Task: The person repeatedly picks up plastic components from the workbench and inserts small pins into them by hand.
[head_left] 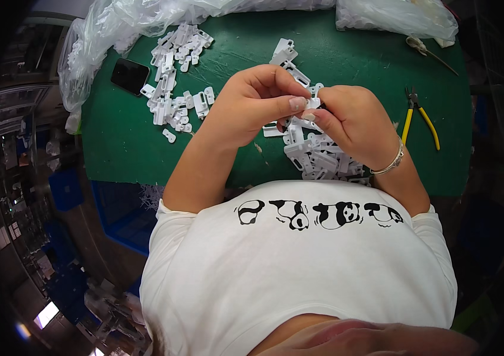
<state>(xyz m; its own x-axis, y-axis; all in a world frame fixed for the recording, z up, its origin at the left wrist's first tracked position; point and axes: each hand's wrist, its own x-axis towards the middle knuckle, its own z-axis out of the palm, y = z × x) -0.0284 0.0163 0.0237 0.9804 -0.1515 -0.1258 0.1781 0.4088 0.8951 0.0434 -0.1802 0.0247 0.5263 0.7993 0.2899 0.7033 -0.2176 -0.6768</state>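
Both my hands meet over the green table (234,160), fingertips close together. My left hand (252,104) pinches a small white plastic part (312,103) between thumb and fingers. On its other side my right hand (353,118) is closed, thumb and forefinger at the same part. Something small and dark shows by the right fingers; its kind is hidden. Below and behind the hands lies a pile of white plastic parts (323,157), with slotted and rounded shapes. Another heap of similar white parts (169,110) spreads to the left.
A black phone (130,76) lies at the left. Yellow-handled cutting pliers (409,115) rest at the right, with a thin tool (433,54) beyond them. Clear plastic bags (100,44) line the far edge. A blue crate (118,216) stands below the table's left front.
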